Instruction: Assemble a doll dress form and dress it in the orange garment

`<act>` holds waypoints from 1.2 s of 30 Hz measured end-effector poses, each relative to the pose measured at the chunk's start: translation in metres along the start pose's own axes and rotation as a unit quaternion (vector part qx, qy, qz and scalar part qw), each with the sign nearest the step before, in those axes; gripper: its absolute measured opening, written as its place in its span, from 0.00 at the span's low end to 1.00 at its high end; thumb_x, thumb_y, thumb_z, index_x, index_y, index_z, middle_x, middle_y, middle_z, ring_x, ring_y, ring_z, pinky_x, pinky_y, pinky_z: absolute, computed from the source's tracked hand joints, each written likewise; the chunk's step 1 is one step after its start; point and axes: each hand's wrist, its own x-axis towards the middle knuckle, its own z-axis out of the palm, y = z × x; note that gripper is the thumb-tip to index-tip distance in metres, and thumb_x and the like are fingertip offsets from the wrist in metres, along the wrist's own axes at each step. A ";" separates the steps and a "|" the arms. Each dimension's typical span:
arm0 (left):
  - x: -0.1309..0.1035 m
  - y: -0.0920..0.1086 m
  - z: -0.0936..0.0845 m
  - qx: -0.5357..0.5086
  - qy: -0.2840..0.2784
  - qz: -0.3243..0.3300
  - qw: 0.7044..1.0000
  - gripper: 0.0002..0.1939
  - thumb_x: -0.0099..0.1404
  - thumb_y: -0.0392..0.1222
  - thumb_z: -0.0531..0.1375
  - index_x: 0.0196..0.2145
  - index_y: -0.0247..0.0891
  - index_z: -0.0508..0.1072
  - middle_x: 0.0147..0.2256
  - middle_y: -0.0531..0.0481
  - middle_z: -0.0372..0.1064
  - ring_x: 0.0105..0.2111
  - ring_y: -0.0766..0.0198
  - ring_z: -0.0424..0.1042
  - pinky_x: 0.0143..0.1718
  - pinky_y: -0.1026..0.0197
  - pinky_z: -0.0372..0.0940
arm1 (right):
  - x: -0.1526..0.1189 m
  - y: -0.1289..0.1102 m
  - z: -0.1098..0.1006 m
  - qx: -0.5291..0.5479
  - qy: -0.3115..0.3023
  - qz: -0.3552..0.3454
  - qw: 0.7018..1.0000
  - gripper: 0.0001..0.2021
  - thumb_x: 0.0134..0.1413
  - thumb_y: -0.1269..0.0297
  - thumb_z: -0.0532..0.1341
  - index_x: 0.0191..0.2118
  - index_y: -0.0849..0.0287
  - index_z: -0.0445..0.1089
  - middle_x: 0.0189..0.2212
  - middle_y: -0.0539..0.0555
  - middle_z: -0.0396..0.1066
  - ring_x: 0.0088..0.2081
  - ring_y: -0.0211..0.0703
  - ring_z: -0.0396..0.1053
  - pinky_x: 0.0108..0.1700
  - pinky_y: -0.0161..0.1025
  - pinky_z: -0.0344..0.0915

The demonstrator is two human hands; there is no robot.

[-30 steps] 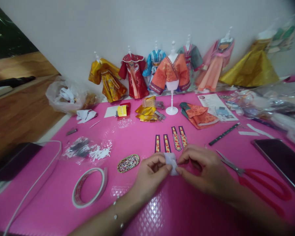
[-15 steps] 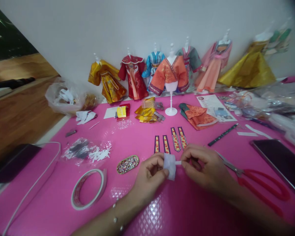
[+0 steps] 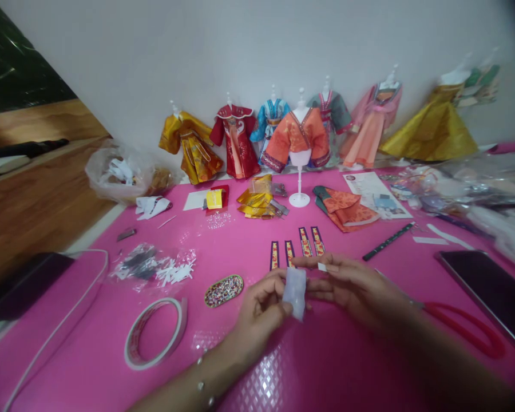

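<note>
My left hand (image 3: 261,303) pinches a small whitish, semi-translucent rectangular piece (image 3: 296,292) between thumb and fingers. Close to its right edge is my right hand (image 3: 352,283), fingers stretched toward the piece, some of them beside or behind it. A short white strip (image 3: 321,267) is held at the fingers of my right hand; the exact grip is hard to make out. Just beyond both hands lie patterned yellow strips with dark borders (image 3: 305,241). Red-handled scissors (image 3: 463,326) lie partly hidden under my right forearm.
A tape roll (image 3: 131,343), a bead tray (image 3: 224,290) and a bag of white bits (image 3: 154,266) lie left. Folded orange cloth (image 3: 347,209), a dark pen (image 3: 388,240) and a phone (image 3: 489,286) lie right. Doll dresses on stands (image 3: 299,137) line the wall.
My right hand's pinch on the white strip at the piece has loosened into stretched fingers, and the strip now shows apart from the piece. The camera view has shifted slightly.
</note>
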 end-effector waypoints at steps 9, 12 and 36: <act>-0.001 0.008 0.007 0.019 -0.068 -0.034 0.997 0.09 0.53 0.39 0.65 0.22 0.37 0.67 0.35 0.45 0.69 0.35 0.56 0.72 0.37 0.56 0.65 | 0.003 0.002 -0.001 0.027 0.025 -0.132 0.991 0.07 0.55 0.59 0.64 0.30 0.54 0.69 0.49 0.56 0.77 0.47 0.48 0.74 0.51 0.48 0.68; -0.002 0.007 0.007 0.029 -0.087 -0.066 0.994 0.08 0.52 0.38 0.64 0.21 0.38 0.66 0.30 0.49 0.68 0.31 0.60 0.70 0.36 0.57 0.64 | -0.002 0.000 -0.004 0.024 0.023 -0.154 0.988 0.06 0.57 0.60 0.64 0.31 0.54 0.70 0.46 0.54 0.79 0.46 0.45 0.75 0.49 0.44 0.69; 0.008 0.001 0.005 0.109 0.085 -0.011 0.990 0.09 0.55 0.44 0.67 0.29 0.36 0.75 0.26 0.52 0.67 0.24 0.68 0.61 0.27 0.64 0.55 | -0.008 0.000 0.012 -0.465 0.058 -0.204 0.860 0.08 0.59 0.64 0.57 0.31 0.57 0.72 0.24 0.48 0.73 0.27 0.38 0.69 0.30 0.33 0.64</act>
